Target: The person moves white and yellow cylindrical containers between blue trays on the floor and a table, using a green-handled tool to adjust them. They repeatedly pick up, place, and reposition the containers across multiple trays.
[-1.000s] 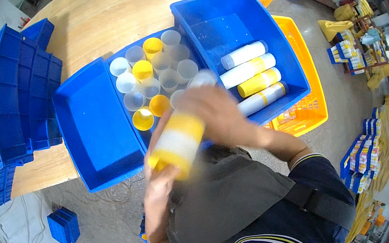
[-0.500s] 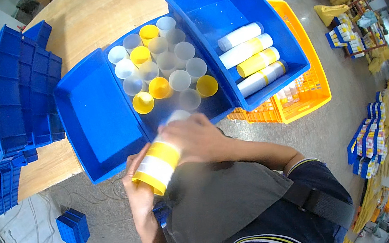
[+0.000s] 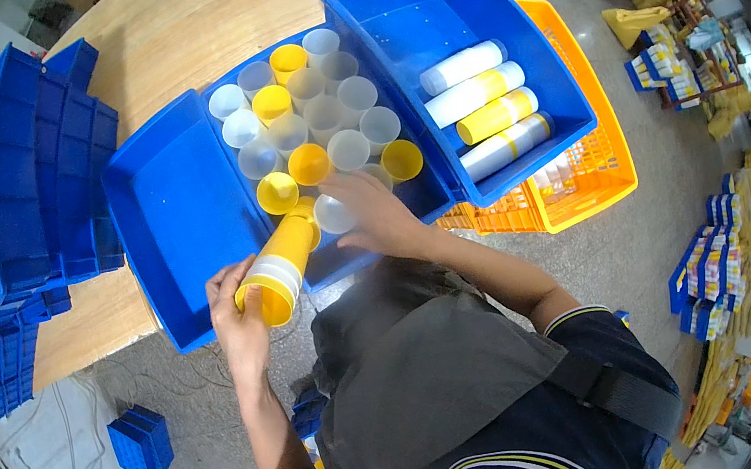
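Observation:
My left hand (image 3: 237, 306) is closed round a stack of nested cups (image 3: 273, 264), mostly yellow with a white band. The stack tilts, its open yellow mouth toward me and its far end over the front of the middle blue tray (image 3: 330, 268). My right hand (image 3: 381, 218) curls round a translucent white cup (image 3: 332, 214) at the tray's front, fingers on its far side and thumb on the near side. Behind it several translucent cups (image 3: 348, 149) and yellow cups (image 3: 309, 164) stand upright in loose rows. Part of one yellow cup is hidden by the stack's far end.
A blue bin (image 3: 186, 234) adjoins on the left. At right, another blue bin (image 3: 393, 28) holds cup stacks (image 3: 476, 96) lying down, above an orange crate (image 3: 623, 168). Blue bins (image 3: 29, 189) are piled on the wooden table (image 3: 160, 24) at far left.
The cup stack has moved left and tilted lower in my left hand. My right hand has left the stack for the white cup at the tray's front.

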Motion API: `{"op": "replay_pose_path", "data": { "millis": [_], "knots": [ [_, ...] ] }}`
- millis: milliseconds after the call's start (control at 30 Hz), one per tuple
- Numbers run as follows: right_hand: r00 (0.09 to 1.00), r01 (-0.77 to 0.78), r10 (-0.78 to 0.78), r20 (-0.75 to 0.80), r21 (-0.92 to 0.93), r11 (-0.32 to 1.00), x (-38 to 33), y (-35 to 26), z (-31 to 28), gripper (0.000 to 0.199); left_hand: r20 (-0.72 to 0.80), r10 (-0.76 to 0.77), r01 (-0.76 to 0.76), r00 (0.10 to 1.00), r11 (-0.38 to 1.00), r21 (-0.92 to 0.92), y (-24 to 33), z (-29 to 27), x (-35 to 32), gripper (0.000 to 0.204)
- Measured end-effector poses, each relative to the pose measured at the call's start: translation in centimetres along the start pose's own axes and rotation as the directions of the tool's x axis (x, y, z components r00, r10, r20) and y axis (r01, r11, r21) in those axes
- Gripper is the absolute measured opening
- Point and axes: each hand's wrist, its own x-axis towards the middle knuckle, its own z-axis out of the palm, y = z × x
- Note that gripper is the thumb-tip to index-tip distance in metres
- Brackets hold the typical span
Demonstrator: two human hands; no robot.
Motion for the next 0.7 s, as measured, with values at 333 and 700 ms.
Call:
{"op": "replay_pose_path", "data": {
  "millis": [333,700],
  "knots": [
    [0.989,-0.077,0.056,-0.135,-0.158,0.984,-3.5,-3.1,-5.4,0.051,-0.258,0.186,-0.215,0.948,0.973,-0.089,4.0,-2.2,-3.0,0.019],
    [0.998,0.024,-0.032,-0.051,-0.155,0.988,-4.9,-4.5,-6.1,0.087,0.172,0.029,-0.008,0.985,0.993,-0.121,2.6,3.0,-0.6,0.016]
  ]
}}
